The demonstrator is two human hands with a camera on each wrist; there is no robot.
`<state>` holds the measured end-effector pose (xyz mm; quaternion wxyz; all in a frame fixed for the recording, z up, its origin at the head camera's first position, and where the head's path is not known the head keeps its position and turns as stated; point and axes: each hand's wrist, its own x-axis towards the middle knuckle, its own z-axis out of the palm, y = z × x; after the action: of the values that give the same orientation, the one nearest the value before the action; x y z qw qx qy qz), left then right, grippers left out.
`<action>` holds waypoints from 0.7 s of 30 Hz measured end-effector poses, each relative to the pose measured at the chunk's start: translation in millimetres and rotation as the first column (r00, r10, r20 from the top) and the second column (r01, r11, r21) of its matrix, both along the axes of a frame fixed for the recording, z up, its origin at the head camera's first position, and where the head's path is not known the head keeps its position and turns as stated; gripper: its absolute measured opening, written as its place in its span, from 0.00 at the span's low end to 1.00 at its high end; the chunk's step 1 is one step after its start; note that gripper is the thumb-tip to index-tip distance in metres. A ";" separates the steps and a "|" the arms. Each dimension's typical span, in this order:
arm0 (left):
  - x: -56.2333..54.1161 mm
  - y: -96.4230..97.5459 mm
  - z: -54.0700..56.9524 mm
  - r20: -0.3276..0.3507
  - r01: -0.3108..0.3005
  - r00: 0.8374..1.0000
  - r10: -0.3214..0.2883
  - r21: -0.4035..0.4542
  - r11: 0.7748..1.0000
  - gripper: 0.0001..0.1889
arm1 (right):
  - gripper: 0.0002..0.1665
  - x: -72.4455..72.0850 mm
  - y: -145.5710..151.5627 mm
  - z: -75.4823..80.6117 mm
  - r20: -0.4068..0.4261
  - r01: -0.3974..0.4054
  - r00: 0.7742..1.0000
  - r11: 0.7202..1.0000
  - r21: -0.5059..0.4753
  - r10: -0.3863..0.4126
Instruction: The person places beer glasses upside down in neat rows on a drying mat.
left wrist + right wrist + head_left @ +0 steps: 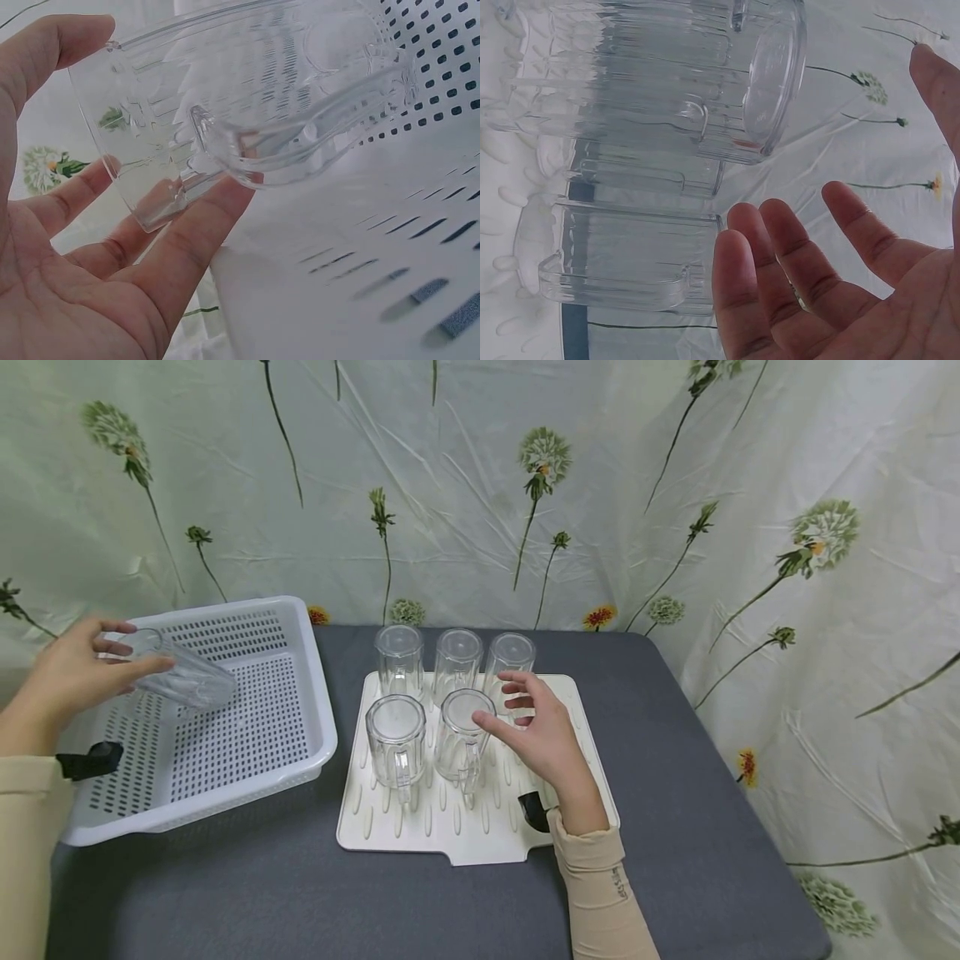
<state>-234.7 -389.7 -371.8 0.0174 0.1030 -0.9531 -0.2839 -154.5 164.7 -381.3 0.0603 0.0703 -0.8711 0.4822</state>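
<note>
At the left, my left hand (78,675) pinches a clear glass mug (197,678) near its rim. The mug lies tilted over the floor of the white plastic basket (318,714). In the left wrist view the thumb is at the top of the mug's rim (247,97), other fingers are below, and the handle faces the camera. My right hand (543,727) hovers over a white drying mat (408,841), fingers spread and holding nothing. Several upside-down glass mugs (396,739) stand on the mat; the front right mug (459,743) is nearest the right thumb.
A dark grey table (300,893) carries the basket at the left and the mat in the middle. Behind hangs a pale curtain (465,468) printed with flowers. The basket's raised rim stands between the left hand and the mat.
</note>
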 end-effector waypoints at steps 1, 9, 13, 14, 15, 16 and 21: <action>0.6 0.3 -0.1 -0.001 -0.001 1.000 0.001 0.005 1.000 0.54 | 0.40 -0.2 -0.1 0.5 -0.002 0.000 1.000 1.000 0.003 0.000; 5.5 2.0 -0.4 0.000 -0.008 1.000 0.008 0.040 0.999 0.53 | 0.40 -3.5 -0.5 2.7 -0.026 -0.019 0.999 1.000 -0.010 0.019; 7.4 1.1 -2.6 -0.013 -0.005 1.000 0.005 0.049 0.999 0.53 | 0.40 -4.0 -1.0 3.8 -0.031 -0.028 0.999 0.999 -0.023 0.028; 7.6 0.9 -3.4 -0.016 -0.004 1.000 0.005 0.051 0.999 0.53 | 0.40 -4.1 -1.2 4.2 -0.030 -0.030 0.999 0.999 -0.025 0.029; 8.0 0.9 -3.9 -0.018 -0.004 1.000 0.005 0.052 0.999 0.53 | 0.40 -4.4 -1.2 4.3 -0.032 -0.032 0.999 0.999 -0.027 0.031; 8.3 1.0 -4.0 -0.015 -0.003 1.000 0.004 0.055 0.999 0.54 | 0.40 -4.3 -1.3 4.6 -0.033 -0.032 0.999 0.999 -0.028 0.031; 10.5 2.1 -4.0 -0.010 0.001 1.000 -0.001 0.062 0.998 0.55 | 0.38 -4.8 -2.4 5.4 -0.027 -0.031 0.999 0.999 -0.044 0.030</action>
<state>-224.2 -387.6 -375.8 0.0187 0.1017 -0.9439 -0.3137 -159.3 162.3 -375.9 0.0658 0.0884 -0.8582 0.5014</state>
